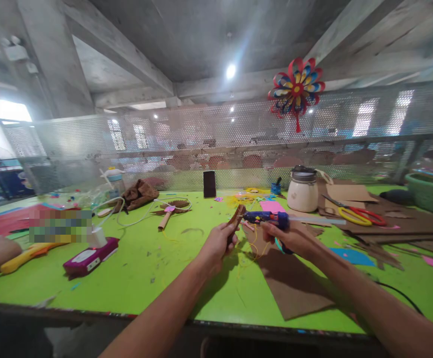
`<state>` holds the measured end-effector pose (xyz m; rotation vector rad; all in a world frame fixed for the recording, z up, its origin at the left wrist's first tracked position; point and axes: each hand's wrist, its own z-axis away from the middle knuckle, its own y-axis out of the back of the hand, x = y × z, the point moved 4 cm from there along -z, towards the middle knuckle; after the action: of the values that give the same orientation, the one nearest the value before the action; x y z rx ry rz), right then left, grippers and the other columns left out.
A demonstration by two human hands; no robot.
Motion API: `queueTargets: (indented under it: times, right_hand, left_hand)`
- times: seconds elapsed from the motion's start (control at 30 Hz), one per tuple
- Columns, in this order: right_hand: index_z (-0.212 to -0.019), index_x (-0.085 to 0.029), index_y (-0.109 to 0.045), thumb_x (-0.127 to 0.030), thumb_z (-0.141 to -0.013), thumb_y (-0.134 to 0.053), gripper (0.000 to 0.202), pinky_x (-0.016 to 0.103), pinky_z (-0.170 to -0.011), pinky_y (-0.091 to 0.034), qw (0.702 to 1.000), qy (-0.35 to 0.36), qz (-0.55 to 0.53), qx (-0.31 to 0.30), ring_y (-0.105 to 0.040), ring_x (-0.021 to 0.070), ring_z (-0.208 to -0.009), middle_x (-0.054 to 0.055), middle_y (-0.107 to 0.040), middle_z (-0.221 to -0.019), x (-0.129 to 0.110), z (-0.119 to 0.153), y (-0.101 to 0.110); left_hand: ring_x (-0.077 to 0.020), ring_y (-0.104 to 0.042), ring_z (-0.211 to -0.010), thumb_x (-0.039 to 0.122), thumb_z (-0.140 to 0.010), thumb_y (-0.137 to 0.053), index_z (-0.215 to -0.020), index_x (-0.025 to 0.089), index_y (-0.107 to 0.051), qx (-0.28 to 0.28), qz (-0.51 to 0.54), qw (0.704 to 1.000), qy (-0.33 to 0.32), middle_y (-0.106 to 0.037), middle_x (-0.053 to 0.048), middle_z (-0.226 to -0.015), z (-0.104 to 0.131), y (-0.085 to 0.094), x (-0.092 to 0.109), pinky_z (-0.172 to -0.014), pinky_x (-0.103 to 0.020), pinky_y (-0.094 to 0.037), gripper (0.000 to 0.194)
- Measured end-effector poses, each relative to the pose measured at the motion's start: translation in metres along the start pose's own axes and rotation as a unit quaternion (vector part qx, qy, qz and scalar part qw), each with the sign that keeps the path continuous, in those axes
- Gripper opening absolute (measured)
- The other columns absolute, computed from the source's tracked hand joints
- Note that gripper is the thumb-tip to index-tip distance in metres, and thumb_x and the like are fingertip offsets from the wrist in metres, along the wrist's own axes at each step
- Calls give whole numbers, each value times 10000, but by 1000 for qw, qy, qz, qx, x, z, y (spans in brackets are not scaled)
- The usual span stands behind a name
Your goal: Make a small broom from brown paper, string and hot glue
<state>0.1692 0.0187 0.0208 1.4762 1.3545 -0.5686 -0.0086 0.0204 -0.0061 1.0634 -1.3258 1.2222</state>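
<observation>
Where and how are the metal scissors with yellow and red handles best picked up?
Probably by the handle loops of the yellow-and-red-handled metal scissors, from the near right side: the loops lie toward that end, while the blades point left and away.

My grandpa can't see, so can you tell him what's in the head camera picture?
A person's right hand points a blue glue gun at a brown piece held in the left hand, over a bright green table. Scissors and a pale jar sit to the right.
</observation>
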Motion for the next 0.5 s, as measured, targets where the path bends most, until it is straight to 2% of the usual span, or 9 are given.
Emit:
queueTargets:
  times: [0.13, 0.27, 0.4, 0.5]
  right_hand:
    - [-543, -171, -590, -607, -741, -563, 479, 279, -545, -404, 1000, 12, 15, 11, -492, 134, -530, 32, -570, -550, -1, -1, 6]
    - [-556, -169, -582, -579, -748, -579, 453, 274, -551, -399, 997, 12, -39, 72, -492, 131, -537, 23, -564, -555, 0, -4, 17]
    - [-642, -168, -609, -461, -659, -713, 311, 261, -537, -425, 970, -53, -194, 140, -530, 127, -545, 21, -601, -612, 12, -8, 18]
    - [-764, -150, -670, -307, -584, -776, 262, 252, -545, -455, 936, -103, -303, 146, -557, 125, -568, 38, -645, -693, 25, -11, 11]
  left_hand:
    - [-31, -344, -374, 259, -841, -502, -811, 144, -529, 4, 15, 1000, 13, -468, 41, -528, 3, -1, 2, -377, -156, -144, 122]
    - [-27, -350, -381, 234, -846, -503, -803, 146, -520, -13, 60, 997, 38, -477, 40, -543, 4, -2, 2, -360, -140, -146, 100]
    - [-33, -362, -401, 219, -864, -477, -830, 146, -514, -43, 102, 992, 55, -461, 36, -551, 3, -2, 1, -346, -125, -141, 88]
    - [-37, -372, -429, 223, -868, -476, -849, 138, -521, -101, 130, 985, 56, -459, 24, -574, 3, -7, 2, -349, -122, -160, 99]
